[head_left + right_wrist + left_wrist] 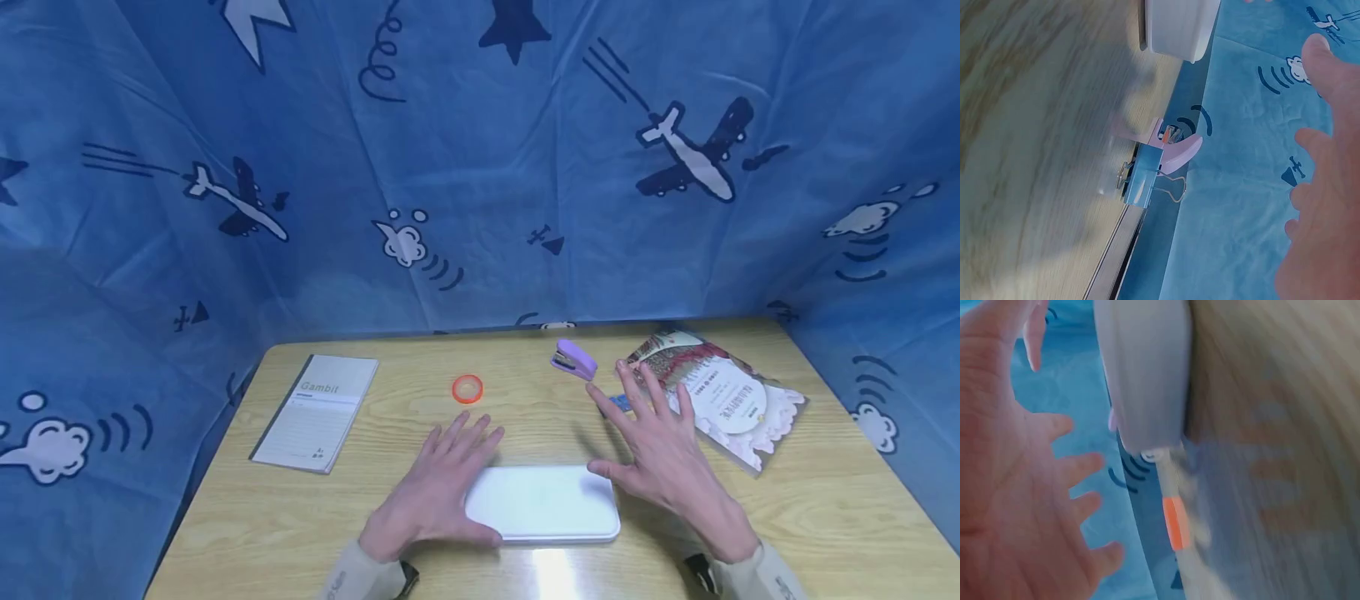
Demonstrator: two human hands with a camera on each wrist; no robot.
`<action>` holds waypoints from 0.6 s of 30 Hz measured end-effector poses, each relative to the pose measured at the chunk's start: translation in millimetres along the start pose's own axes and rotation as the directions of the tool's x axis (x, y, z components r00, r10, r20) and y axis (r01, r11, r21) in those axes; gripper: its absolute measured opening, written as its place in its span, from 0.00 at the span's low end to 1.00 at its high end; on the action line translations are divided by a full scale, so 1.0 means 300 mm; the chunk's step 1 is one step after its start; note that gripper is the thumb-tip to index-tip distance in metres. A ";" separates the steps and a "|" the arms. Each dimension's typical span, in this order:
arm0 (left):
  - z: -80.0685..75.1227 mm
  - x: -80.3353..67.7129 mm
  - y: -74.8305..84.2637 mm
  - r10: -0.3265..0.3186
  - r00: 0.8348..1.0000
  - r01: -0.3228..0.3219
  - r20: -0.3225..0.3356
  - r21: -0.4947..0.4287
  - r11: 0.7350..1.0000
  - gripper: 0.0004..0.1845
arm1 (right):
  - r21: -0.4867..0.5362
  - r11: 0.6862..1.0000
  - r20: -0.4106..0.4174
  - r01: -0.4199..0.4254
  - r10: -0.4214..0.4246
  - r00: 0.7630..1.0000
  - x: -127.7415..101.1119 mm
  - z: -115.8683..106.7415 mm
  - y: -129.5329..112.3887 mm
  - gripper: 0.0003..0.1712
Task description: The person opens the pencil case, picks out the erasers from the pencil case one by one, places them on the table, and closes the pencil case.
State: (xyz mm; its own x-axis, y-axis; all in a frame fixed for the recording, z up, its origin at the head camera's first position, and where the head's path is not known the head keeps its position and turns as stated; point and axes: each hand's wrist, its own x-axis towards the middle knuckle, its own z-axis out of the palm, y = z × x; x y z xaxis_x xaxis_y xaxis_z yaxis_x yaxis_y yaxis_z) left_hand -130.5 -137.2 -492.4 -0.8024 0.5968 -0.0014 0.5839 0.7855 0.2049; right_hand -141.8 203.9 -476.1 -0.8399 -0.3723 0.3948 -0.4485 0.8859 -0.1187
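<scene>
A white rounded-corner case [551, 504] lies at the front of the table, between the two hands. My left hand [442, 483] hovers at its left end with fingers spread, and in the left wrist view the palm [1016, 487] stands apart from the white case [1147, 375]. To the right of the case my right hand [663, 446] is held with its fingers splayed, gripping nothing. Partly hidden under that hand in the head view is a blue binder clip [621, 402]; the right wrist view shows the clip [1144, 175] with its wire handles.
A purple stapler [573, 360] lies at the back, right of an orange-red tape roll [467, 388]. The notebook marked Gambit [315, 412] is at the left. On the right rests a picture-covered book [723, 400]. Blue printed cloth [480, 167] hangs around the table.
</scene>
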 end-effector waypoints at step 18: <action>0.043 0.013 0.050 0.064 0.996 -0.058 0.057 -0.093 0.994 0.52 | 0.014 1.000 0.025 -0.008 0.008 1.000 0.001 -0.009 -0.006 0.59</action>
State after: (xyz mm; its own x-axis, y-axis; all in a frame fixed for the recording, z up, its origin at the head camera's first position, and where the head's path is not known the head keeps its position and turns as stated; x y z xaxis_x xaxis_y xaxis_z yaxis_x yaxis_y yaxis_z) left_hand -123.3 -120.8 -502.0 -0.7552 0.6539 -0.0443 0.6155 0.7308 0.2950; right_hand -140.3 203.1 -473.3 -0.8507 -0.3724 0.3710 -0.4462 0.8847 -0.1350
